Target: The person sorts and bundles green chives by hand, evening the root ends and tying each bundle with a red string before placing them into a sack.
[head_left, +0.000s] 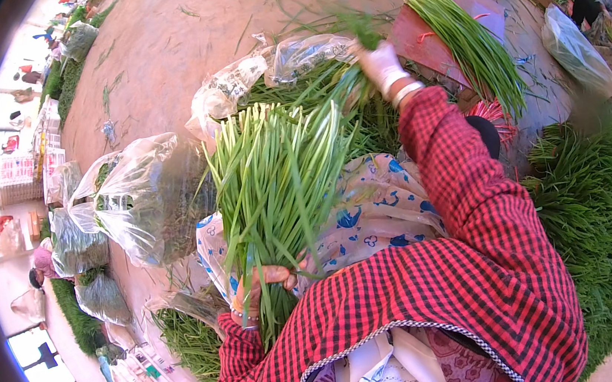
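Note:
My left hand [270, 277], a beaded bracelet at its wrist, is closed round a thick bunch of garlic chives [274, 172]. The pale stem ends point away from me and the leaves hang down by my lap. My right hand [380, 67], in a whitish glove, reaches out to the far right, closed on a small tuft of green leaves [363, 28] that is blurred by motion. Beneath that hand lies an opened clear plastic bag [307, 55] with loose chives in it. A patterned plastic apron [375, 213] covers my lap.
A tidy bunch of chives [466, 44] lies across a reddish board [409, 35] at the far right. Red ties [493, 113] sit beside it. A big heap of chives [596, 220] fills the right side. Stuffed plastic bags [147, 200] stand at the left on the brown floor [151, 65].

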The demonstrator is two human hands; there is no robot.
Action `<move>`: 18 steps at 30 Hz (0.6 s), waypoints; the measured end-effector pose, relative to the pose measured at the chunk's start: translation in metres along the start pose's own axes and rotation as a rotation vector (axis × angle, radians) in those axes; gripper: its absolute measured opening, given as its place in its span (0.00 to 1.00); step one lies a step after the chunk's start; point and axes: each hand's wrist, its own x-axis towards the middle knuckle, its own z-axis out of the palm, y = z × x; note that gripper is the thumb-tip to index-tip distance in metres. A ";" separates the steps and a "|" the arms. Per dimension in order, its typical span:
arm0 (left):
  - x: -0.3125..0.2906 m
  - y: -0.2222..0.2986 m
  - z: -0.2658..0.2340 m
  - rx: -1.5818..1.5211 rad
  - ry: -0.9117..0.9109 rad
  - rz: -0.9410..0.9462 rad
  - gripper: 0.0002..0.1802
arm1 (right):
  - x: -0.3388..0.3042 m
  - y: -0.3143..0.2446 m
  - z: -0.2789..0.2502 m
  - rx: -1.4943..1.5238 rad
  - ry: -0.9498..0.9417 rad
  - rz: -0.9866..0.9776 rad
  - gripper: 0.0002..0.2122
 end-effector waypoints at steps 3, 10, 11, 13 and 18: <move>-0.019 -0.021 -0.055 0.173 -0.149 0.054 0.36 | 0.014 -0.022 -0.050 0.240 -0.233 0.218 0.19; -0.018 -0.023 -0.037 0.001 -0.115 0.295 0.23 | -0.086 -0.044 -0.091 -0.874 -1.345 -0.023 0.49; -0.016 -0.017 -0.036 0.072 -0.065 0.263 0.22 | -0.115 -0.037 -0.081 -0.540 -1.414 0.058 0.50; -0.012 -0.009 -0.037 0.208 0.011 0.193 0.21 | -0.146 -0.042 -0.056 -0.064 -1.443 0.234 0.48; -0.010 0.006 -0.017 0.379 0.066 0.054 0.17 | -0.164 -0.099 0.009 0.821 -0.993 0.429 0.26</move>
